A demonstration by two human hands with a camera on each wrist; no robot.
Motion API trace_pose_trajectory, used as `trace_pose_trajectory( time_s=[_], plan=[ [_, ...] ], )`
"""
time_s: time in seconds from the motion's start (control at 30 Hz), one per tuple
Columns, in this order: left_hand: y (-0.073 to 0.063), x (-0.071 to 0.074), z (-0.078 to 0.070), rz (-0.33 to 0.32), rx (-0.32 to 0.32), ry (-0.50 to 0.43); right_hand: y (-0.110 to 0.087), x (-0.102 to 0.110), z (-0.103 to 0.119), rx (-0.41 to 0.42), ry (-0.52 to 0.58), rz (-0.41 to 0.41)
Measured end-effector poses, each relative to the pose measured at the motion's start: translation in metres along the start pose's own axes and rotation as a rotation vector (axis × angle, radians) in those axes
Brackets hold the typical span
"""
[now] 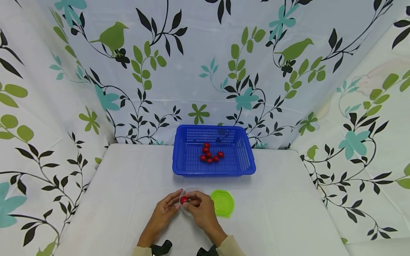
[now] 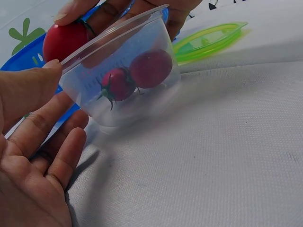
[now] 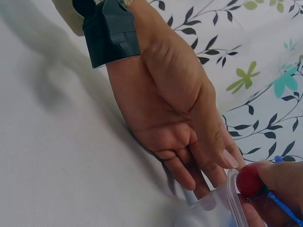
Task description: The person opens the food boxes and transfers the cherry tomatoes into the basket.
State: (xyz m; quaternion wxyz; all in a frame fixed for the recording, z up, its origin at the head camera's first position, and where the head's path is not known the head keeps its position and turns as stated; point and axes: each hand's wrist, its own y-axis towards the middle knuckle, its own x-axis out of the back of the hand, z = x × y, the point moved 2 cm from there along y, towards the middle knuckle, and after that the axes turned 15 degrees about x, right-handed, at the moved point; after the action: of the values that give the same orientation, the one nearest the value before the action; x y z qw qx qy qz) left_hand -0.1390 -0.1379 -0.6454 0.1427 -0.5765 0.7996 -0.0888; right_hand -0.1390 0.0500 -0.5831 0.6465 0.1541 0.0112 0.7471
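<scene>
My right hand (image 1: 202, 209) pinches a red cherry tomato (image 1: 184, 200) with a green stem between thumb and fingers. That tomato (image 2: 66, 41) is at the rim of a clear plastic container (image 2: 163, 97). Through the container's wall in the left wrist view, two more tomatoes (image 2: 150, 68) show at the bottom. My left hand (image 1: 164, 211) holds the container at its left side, thumb (image 2: 52, 71) at the rim and fingers along the outside. The head view has the container mostly covered by both hands.
A blue plastic basket (image 1: 213, 172) stands behind the hands, with several cherry tomatoes (image 1: 209, 154) grouped in its middle. A bright green lid (image 1: 222, 203) lies on the white table just right of the right hand. Patterned cloth hangs at the back and sides.
</scene>
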Motion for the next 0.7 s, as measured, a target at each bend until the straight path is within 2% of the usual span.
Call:
trace_pose_trajectory(
  time_s=[0.2,0.53,0.7],
  plan=[
    [0.0,0.0,0.001,0.002,0.0,0.003,-0.001,0.005,0.003,-0.017,-0.018,0.005],
    [-0.001,-0.001,-0.001,-0.043,0.049,-0.002,0.0,0.02,0.006,-0.007,-0.105,-0.032],
    [-0.002,0.0,-0.001,-0.036,0.056,-0.003,0.004,0.029,0.008,-0.004,-0.085,-0.054]
  ],
)
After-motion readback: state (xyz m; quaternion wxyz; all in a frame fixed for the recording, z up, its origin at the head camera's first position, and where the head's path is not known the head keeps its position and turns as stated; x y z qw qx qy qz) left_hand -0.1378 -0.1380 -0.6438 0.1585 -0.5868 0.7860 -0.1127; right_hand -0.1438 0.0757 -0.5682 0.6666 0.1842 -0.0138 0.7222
